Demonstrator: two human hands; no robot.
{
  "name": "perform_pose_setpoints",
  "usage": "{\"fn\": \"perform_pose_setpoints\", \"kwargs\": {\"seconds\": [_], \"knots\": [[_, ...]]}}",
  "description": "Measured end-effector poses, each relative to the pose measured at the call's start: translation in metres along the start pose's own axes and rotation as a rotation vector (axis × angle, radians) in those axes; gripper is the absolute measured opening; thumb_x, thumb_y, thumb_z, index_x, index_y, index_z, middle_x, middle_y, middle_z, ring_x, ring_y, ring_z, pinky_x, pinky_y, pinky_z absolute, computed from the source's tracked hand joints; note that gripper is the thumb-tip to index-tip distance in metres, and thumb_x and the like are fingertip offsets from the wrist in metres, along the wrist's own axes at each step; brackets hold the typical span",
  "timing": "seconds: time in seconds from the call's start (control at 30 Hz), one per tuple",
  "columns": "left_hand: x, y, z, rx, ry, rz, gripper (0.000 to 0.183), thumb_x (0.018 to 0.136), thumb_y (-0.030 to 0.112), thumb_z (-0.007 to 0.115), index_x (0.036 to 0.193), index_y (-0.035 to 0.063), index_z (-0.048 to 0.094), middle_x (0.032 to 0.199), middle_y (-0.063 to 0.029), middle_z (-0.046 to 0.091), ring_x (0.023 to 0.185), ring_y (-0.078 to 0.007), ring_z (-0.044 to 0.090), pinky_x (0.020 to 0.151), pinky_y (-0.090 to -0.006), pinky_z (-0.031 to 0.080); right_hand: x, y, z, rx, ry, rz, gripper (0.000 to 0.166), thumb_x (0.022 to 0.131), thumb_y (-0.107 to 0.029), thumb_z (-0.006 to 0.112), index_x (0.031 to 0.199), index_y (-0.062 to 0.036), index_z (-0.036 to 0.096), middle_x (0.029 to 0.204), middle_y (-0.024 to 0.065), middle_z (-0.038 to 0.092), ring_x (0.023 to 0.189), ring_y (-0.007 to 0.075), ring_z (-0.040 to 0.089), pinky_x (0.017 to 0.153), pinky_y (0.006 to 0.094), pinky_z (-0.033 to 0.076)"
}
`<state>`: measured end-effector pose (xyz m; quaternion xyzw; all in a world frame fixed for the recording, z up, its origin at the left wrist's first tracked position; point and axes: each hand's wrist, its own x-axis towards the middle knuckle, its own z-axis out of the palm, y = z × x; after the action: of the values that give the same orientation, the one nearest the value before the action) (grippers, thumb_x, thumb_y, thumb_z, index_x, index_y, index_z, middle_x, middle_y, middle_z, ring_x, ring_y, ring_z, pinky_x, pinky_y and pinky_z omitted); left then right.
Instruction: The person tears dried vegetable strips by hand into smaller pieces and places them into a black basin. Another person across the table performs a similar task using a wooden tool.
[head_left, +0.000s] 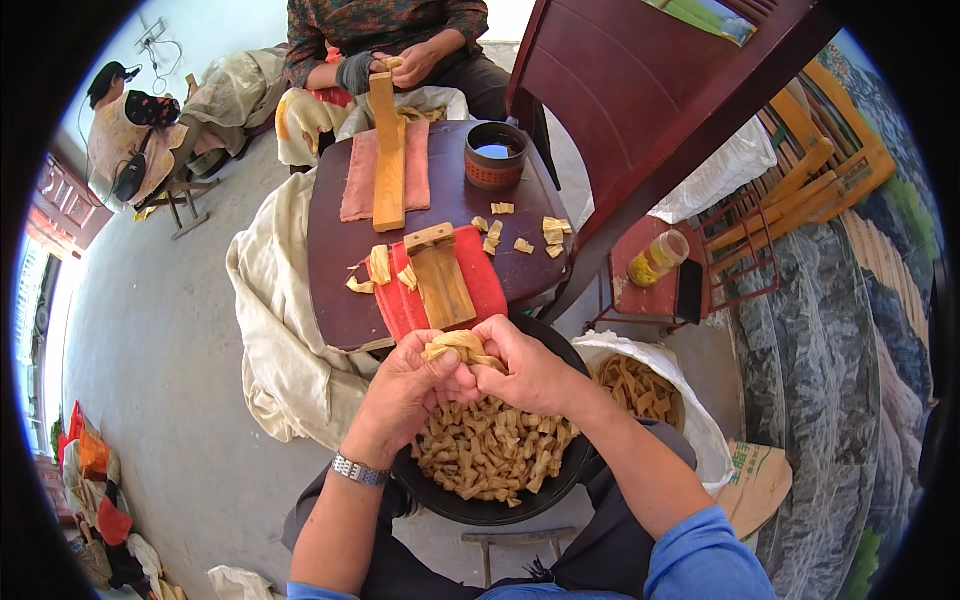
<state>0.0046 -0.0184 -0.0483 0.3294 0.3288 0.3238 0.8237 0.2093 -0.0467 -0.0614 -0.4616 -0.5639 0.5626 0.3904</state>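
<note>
My left hand (414, 390) and my right hand (531, 369) meet at the middle of the view, both gripping a folded, pliable tan strip (466, 346). It looks looped, though fingers hide part of it. Below them is a round black basin (486, 517) holding many small knotted tan pieces (499, 450). Just beyond my fingertips, a wooden block (444, 285) with a raised end lies on a red cloth (484, 259). This cloth covers part of the seat of a maroon chair (330, 274). Loose strip pieces (380, 264) lie left of the block.
A second wooden block (388, 172) rests on a pink cloth (356, 176), beside a dark cup (495, 161). Right of the basin stands a white sack (709, 442) of strips. The chair's back (637, 97) rises at right. A co-worker's hands (416, 64) hold a strip opposite me.
</note>
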Motion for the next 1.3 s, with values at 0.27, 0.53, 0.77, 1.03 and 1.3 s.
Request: {"fn": "perform_pose_setpoints", "kwargs": {"seconds": [0.27,0.53,0.77,1.03,1.3], "knots": [[-0.001,0.004,-0.004,0.274,0.079,0.008,0.022,0.102,0.022,0.069,0.112,0.0059,0.059,0.083,-0.0033,0.069,0.066,-0.0123,0.066,0.065,-0.0230,0.053,-0.004,-0.020,0.004,-0.401,0.097,0.030,0.029,0.097,-0.022,0.069,0.109,-0.0007,0.054,0.090,0.0138,0.072,0.082,0.0220,0.072,0.075,0.0376,0.056],[-0.005,-0.002,0.008,0.946,-0.057,0.489,0.036,0.093,0.008,0.077,0.127,0.0074,0.064,0.098,-0.0031,0.058,0.090,-0.0164,0.056,0.081,-0.0267,0.046,0.000,-0.010,-0.004,-0.192,0.215,0.140,0.018,0.102,-0.020,0.065,0.102,-0.0033,0.058,0.076,0.0011,0.063,0.065,0.0070,0.057,0.059,0.0258,0.047],[-0.019,-0.012,0.016,1.637,-0.035,0.803,0.044,0.077,0.007,0.076,0.120,0.0077,0.065,0.107,-0.0126,0.057,0.101,-0.0328,0.058,0.092,-0.0443,0.047,-0.016,-0.024,-0.025,0.047,-0.413,0.422,0.027,0.098,-0.024,0.071,0.112,-0.0053,0.058,0.081,0.0005,0.058,0.064,0.0083,0.054,0.058,0.0258,0.046],[-0.028,-0.022,0.007,1.593,-0.245,0.606,0.024,0.090,0.018,0.071,0.076,0.0060,0.055,0.075,-0.0102,0.055,0.072,-0.0302,0.057,0.071,-0.0407,0.045,-0.026,-0.001,-0.057,0.102,-0.524,0.570,0.021,0.101,-0.022,0.069,0.116,-0.0091,0.063,0.090,-0.0049,0.061,0.073,0.0035,0.052,0.064,0.0213,0.044],[-0.033,0.002,-0.013,1.310,-0.305,0.336,0.033,0.097,0.020,0.068,0.073,0.0007,0.056,0.070,-0.0144,0.055,0.072,-0.0357,0.058,0.068,-0.0451,0.045,-0.034,-0.017,-0.065,-0.077,-0.405,0.530,0.030,0.103,-0.034,0.066,0.121,-0.0114,0.072,0.085,-0.0057,0.061,0.070,0.0046,0.052,0.062,0.0223,0.046]]}}
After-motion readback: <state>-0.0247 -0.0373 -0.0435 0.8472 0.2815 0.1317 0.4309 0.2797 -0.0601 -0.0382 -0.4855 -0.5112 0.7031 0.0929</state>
